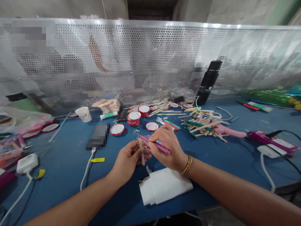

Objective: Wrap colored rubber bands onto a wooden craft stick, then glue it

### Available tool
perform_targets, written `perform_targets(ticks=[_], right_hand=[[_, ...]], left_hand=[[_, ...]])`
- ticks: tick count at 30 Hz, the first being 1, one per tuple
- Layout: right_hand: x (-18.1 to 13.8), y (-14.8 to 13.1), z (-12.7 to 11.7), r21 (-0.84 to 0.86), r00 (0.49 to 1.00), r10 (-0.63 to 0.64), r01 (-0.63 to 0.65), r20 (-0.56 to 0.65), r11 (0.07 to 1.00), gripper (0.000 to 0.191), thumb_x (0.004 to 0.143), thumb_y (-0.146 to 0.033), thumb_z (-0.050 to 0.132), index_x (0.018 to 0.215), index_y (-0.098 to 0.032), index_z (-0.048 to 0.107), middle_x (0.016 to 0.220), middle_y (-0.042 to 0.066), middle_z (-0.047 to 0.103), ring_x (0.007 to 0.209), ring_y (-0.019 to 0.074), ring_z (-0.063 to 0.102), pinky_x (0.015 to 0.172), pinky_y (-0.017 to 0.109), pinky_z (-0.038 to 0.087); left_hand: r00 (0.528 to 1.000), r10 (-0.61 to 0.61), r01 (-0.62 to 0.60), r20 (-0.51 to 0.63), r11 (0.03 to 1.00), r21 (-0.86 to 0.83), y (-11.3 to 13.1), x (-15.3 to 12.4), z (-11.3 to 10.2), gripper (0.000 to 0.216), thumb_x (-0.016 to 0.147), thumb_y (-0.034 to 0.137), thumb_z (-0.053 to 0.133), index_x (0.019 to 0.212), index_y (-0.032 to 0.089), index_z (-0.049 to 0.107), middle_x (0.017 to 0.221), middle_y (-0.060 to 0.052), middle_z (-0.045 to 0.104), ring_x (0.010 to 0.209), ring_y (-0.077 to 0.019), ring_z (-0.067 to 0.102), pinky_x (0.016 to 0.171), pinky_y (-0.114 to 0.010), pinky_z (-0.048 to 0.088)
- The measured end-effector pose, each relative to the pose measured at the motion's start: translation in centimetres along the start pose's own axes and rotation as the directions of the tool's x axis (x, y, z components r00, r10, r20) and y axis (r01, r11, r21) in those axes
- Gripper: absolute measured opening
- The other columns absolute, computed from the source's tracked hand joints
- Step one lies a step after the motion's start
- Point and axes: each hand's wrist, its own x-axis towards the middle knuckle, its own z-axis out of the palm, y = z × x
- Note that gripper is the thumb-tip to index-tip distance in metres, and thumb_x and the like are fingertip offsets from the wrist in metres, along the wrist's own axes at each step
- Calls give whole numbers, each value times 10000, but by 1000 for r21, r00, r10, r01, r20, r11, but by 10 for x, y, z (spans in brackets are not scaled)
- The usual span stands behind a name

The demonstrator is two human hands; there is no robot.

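Note:
My left hand (130, 157) is closed around a plain wooden craft stick (141, 152), held upright just above the blue table (66, 160). My right hand (168, 146), with a gold bangle at the wrist, grips a purple pen-shaped tool (157, 146) whose tip meets the top of the stick. Small coloured rubber bands (136, 131) lie on the table just beyond my fingers. A folded white tissue (164, 185) rests below my hands near the table's front edge.
Red-rimmed round lids (134, 116) and a pile of craft sticks (202, 124) lie behind my hands. A white cup (84, 114), phone (98, 137), black bottle (208, 83), pink glue gun (229, 131) and charger cables (266, 168) surround them. A perforated metal screen (150, 56) backs the table.

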Motion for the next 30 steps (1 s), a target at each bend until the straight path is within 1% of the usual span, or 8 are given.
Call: perform_targets(ticks=[2,6,11,15,20,24,30], right_hand=[[0,0,0,-9,1000,4,-4,21,1000,93,854,-179,557,777,-227,535,729,-42,638,707,137,600,880,387,386],[0,1,0,-32,1000,21,-21,2,999,100,854,-175,546,771,-229,534,719,-39,631,696,138,583,872,384,388],[0,0,0,-17,1000,-10,10,27,1000,102,841,-170,543,763,-231,520,713,-40,637,686,137,595,866,379,391],[0,0,0,-28,1000,-2,3,16,1000,102,845,-172,543,766,-230,517,714,-39,636,691,138,600,872,380,387],[1,-1,0,-31,1000,4,-3,23,1000,109,845,-166,536,759,-229,515,707,-42,635,682,135,597,873,381,383],[1,-2,-1,-30,999,-11,12,36,999,113,836,-161,535,749,-230,509,702,-43,638,671,133,594,862,380,387],[1,-1,1,-37,1000,-8,9,14,999,124,812,-134,542,743,-231,510,709,-43,640,673,135,599,869,383,392]], left_hand=[[1000,-2,2,-2,1000,2,0,0,0,373,717,410,776,962,167,634,818,-46,751,720,-185,725,635,-265,558],[1000,-7,7,-4,1000,2,0,1,0,358,724,410,772,948,172,625,826,-44,751,741,-196,732,653,-278,565],[1000,0,0,10,1000,-7,-1,1,0,331,748,386,758,958,169,623,767,-16,733,674,-153,707,621,-240,550],[1000,-15,15,6,1000,-13,1,0,1,333,741,380,760,954,165,621,809,-29,744,709,-162,716,638,-246,557],[1000,-15,15,-2,1000,-10,1,0,1,336,728,387,770,936,168,621,779,-23,735,688,-162,708,620,-247,550],[1000,7,-7,5,1000,-16,0,0,0,320,738,393,767,925,174,626,716,1,702,657,-153,695,625,-251,552],[1000,10,-10,7,1000,-21,0,-1,0,303,738,386,767,899,173,625,721,-3,704,664,-160,701,624,-255,547]])
